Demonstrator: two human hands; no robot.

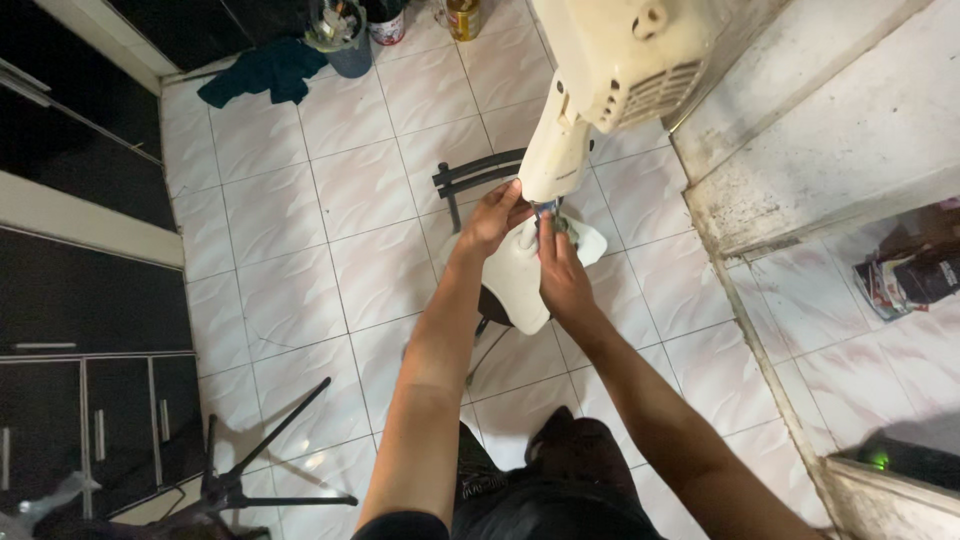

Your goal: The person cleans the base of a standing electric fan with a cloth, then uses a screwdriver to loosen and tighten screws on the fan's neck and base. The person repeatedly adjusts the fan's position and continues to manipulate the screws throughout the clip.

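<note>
A cream plastic fan body (610,70) with a vented motor housing leans over a white base piece (515,285) that rests on a black chair (470,180). My left hand (492,218) grips the lower end of the fan's neck from the left. My right hand (562,270) is closed around the joint just below the neck, where a small bluish metal part (545,210) shows between my fingers. Both forearms reach up from the bottom of the view.
White tiled floor all around. Dark cabinets (90,330) line the left. A black tripod (240,480) lies at the lower left. A dark cloth (262,70), a bucket (340,35) and bottles sit at the top. A stained white ledge (820,130) runs along the right.
</note>
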